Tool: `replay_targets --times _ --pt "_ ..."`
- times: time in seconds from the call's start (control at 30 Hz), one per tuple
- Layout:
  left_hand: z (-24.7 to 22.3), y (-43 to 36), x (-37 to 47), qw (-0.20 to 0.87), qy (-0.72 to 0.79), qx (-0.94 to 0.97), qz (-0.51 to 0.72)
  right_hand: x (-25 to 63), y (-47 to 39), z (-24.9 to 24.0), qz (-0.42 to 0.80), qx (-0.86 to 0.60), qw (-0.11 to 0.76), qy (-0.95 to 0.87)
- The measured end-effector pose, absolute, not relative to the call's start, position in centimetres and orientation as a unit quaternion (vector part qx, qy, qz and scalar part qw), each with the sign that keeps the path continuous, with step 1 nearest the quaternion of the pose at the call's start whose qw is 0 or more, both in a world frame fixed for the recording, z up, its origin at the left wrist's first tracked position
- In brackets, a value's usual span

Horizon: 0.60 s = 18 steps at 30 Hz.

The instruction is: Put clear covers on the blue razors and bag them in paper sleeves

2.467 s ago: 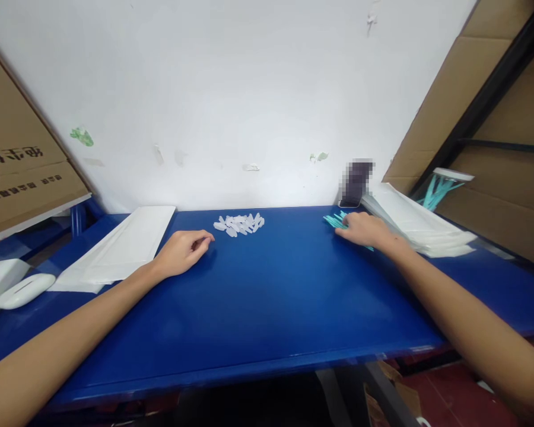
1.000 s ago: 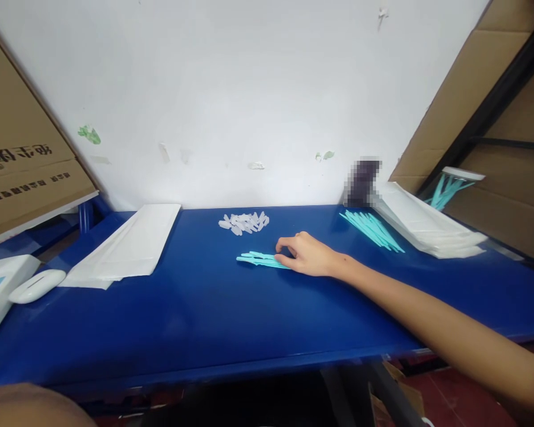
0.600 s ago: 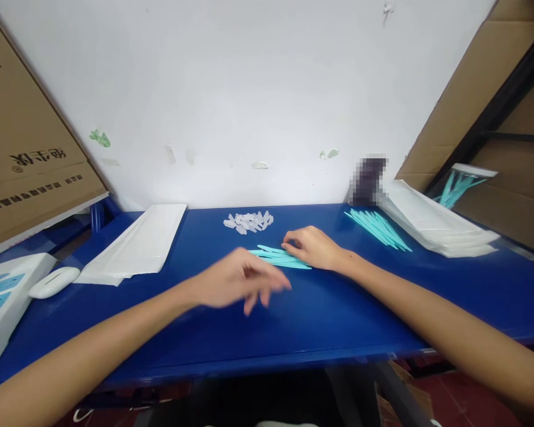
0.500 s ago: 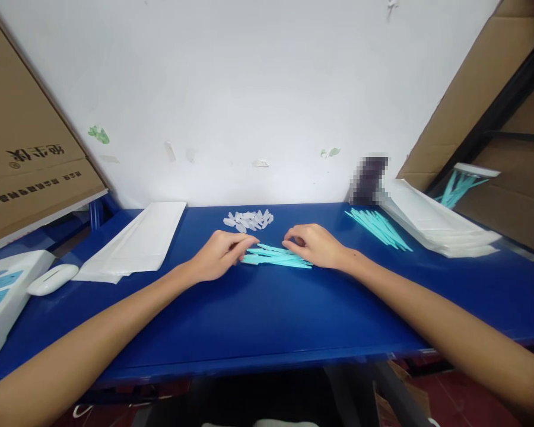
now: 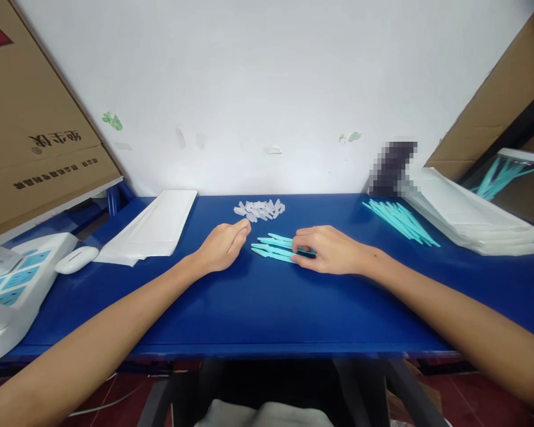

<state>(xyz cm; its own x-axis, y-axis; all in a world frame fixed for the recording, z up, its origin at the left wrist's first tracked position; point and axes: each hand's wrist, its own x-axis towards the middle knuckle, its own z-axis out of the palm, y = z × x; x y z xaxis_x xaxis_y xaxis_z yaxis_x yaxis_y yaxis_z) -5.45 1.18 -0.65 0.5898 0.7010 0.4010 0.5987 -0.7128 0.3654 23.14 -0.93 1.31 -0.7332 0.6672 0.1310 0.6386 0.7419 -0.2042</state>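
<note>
Several slim turquoise eyebrow razors point(image 5: 273, 251) lie side by side on the blue table, their tips pointing left. My right hand point(image 5: 327, 248) rests over their right ends, fingers and thumb curled around them and hiding part of them. Left of the razors, my left hand point(image 5: 222, 248) is closed, with thumb and fingers pressed together; whatever it may hold is hidden. Just beyond its fingertips sits a small heap of translucent whitish plastic caps point(image 5: 260, 209).
A second bunch of turquoise razors point(image 5: 400, 220) lies at right, beside stacked white sleeves point(image 5: 480, 222). More white sleeves point(image 5: 160, 228) lie at left, near a white oval device point(image 5: 76, 260) and a power strip point(image 5: 31, 279). A cardboard box point(image 5: 44, 130) stands far left.
My left hand has drawn away from the razors' left ends and closed. My right hand has settled over their right ends, and the razors are more spread. The view has shifted slightly.
</note>
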Motion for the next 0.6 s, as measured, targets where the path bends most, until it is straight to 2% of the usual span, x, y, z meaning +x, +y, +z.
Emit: replay_targets --times 0.23,0.43,0.6 --pt "-0.14 1.28 -5.74 0.112 0.335 0.908 0.226 22.87 -1.29 1.30 0.085 -0.342 0.104 -0.930" --pt "-0.42 1.57 -5.79 0.163 0.300 0.908 0.243 22.73 -1.22 1.33 0.109 -0.358 0.110 -0.921" --pt "-0.16 1.31 -5.49 0.157 0.282 0.899 0.295 22.91 -0.94 1.19 0.112 -0.380 0.109 -0.912"
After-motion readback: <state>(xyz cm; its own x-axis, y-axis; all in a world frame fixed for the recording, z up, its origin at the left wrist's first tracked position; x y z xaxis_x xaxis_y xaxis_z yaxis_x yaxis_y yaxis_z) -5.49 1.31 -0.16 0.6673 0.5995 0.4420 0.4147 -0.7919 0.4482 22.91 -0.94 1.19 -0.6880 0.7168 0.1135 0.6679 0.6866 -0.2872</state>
